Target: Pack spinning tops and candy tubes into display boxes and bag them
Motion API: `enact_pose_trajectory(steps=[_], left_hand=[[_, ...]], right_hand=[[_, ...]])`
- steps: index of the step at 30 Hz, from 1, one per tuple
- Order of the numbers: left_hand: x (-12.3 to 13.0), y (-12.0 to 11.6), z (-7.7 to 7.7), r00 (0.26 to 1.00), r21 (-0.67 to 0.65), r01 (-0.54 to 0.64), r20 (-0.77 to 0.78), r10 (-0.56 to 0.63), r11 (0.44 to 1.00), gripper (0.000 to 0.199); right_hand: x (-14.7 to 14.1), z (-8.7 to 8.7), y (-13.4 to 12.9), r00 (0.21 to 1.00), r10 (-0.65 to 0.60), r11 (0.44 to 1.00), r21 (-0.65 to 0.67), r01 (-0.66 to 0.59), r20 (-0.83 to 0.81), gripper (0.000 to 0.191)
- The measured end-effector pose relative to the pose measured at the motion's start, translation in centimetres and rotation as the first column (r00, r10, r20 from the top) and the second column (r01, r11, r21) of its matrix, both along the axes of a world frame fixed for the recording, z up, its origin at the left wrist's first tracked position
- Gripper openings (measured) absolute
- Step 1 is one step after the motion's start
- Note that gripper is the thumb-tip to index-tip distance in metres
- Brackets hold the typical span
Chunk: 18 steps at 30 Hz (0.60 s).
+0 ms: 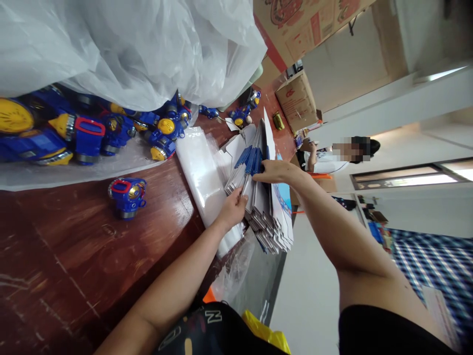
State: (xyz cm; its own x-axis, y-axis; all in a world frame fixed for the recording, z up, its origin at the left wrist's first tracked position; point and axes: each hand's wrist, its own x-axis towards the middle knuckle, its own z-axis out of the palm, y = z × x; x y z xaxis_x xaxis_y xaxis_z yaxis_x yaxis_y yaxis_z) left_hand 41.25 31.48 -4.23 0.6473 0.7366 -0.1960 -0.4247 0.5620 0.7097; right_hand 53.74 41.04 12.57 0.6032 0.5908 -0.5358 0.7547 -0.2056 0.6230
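Note:
The view is turned sideways. A stack of flat folded card boxes, white with blue print, stands on edge at the rim of a dark red-brown wooden table. My left hand pinches one flat box near the stack's lower side. My right hand rests on top of the stack, fingers pressing among the sheets. A pile of clear plastic bags lies beside the stack. One blue, yellow and red toy sits alone on the table.
Several more blue and yellow toys lie on plastic sheet under a big clear bag. Cardboard cartons stand at the table's far end. Another person is beyond the table. A yellow bag is near my lap.

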Motion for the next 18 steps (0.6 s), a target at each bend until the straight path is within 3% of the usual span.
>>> enact_pose_trajectory(steps=[4,11,18], left_hand=[[0.0,0.0,0.1,1.000,-0.010,-0.001,0.024,0.001,1.000,0.043],[-0.2,0.2,0.3,0.995,-0.024,0.000,0.096,0.002,1.000,0.040],[-0.4,0.3,0.2,0.994,-0.079,0.015,0.108,-0.006,0.997,0.044]], right_hand=[[-0.9,0.2,-0.4,0.998,-0.017,0.999,0.041,0.014,0.058,0.063],[-0.6,4.2,-2.7,0.997,0.024,0.995,0.095,-0.030,0.068,0.060],[-0.3,6.8,-6.1,0.996,0.073,0.985,0.154,-0.079,0.044,0.059]])
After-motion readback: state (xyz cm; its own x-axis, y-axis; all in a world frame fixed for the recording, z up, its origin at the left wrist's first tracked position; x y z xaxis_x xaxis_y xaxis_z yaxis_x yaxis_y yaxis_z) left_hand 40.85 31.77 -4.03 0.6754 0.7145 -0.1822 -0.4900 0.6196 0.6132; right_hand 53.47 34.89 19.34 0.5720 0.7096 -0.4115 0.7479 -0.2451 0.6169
